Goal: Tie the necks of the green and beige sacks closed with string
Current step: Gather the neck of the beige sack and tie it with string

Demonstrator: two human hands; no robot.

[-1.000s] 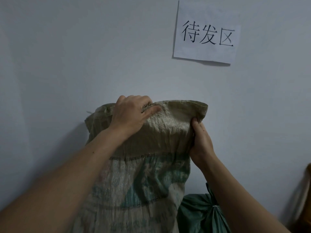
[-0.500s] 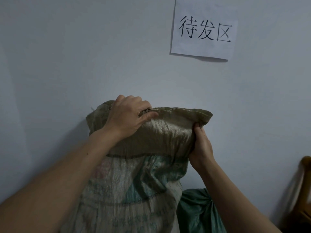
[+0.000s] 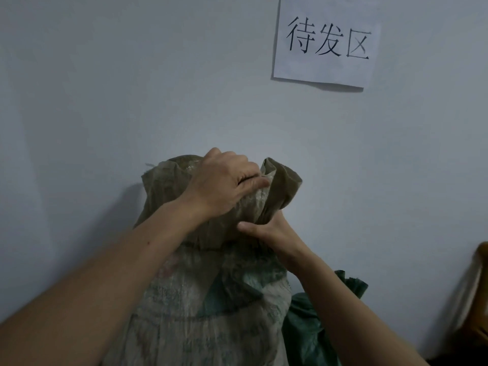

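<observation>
While my left hand (image 3: 224, 180) curls its fingers over the rim of the beige sack (image 3: 200, 313), bunching the cloth into the palm with the thumb laid along the front, my right hand (image 3: 274, 231) closes round the neck just below it. The right thumb lies across the near side and the other fingers are hidden behind the folds. My hands sit one above the other, close together.

Above my right hand the mouth flares into a rolled lip on the right and crumples on the left. Below the neck the sack swells full and stands upright against the wall (image 3: 105, 88); the cloth hides what is in it. It is woven stuff, dull and creased, with faded teal print and a dark line across it.

Low on the right, behind my right forearm and just beside the beige one, stands the green sack (image 3: 309, 326), of the same weave, its top gathered into a crumpled tuft. I cannot tell whether it is tied.

High on the pale wall hangs a white paper sign (image 3: 327, 40) with three black characters. A blurred brown wooden shape (image 3: 478, 286) shows at the right edge.
</observation>
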